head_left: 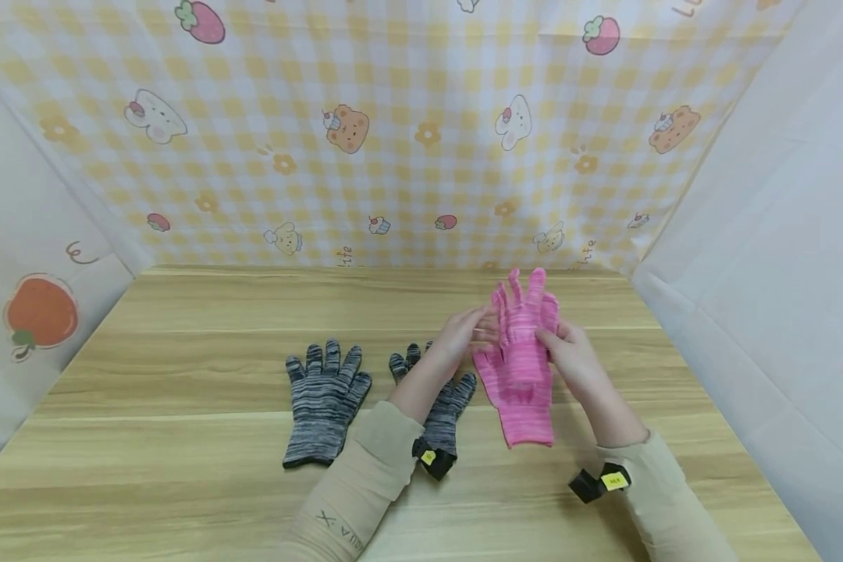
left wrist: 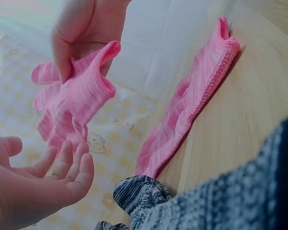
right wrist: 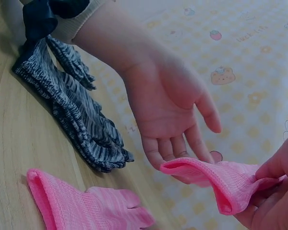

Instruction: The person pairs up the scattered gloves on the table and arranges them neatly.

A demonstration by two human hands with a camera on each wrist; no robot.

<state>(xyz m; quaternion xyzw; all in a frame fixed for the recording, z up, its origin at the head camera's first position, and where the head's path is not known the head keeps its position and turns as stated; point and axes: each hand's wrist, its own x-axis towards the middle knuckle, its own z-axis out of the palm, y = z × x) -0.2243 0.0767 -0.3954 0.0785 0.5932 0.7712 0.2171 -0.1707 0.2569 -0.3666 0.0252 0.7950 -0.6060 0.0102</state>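
My right hand [head_left: 574, 355] pinches a pink knit glove [head_left: 524, 343] near its cuff, thumb on one side, and holds it up above the table. The glove's fingers point away from me, and its cuff gapes in the left wrist view. My left hand [head_left: 464, 334] is at the glove's left side, palm turned up and fingers loosely extended; in the right wrist view its fingertips are partly hidden behind the cuff. A second pink glove [head_left: 529, 425] lies flat on the table below the held one.
A black-and-grey striped glove [head_left: 323, 414] lies at the left on the wooden table [head_left: 204, 390]. Another such glove [head_left: 444, 414] lies under my left forearm, partly covered. A yellow checked cloth [head_left: 421, 179] hangs behind, with white cloth at both sides.
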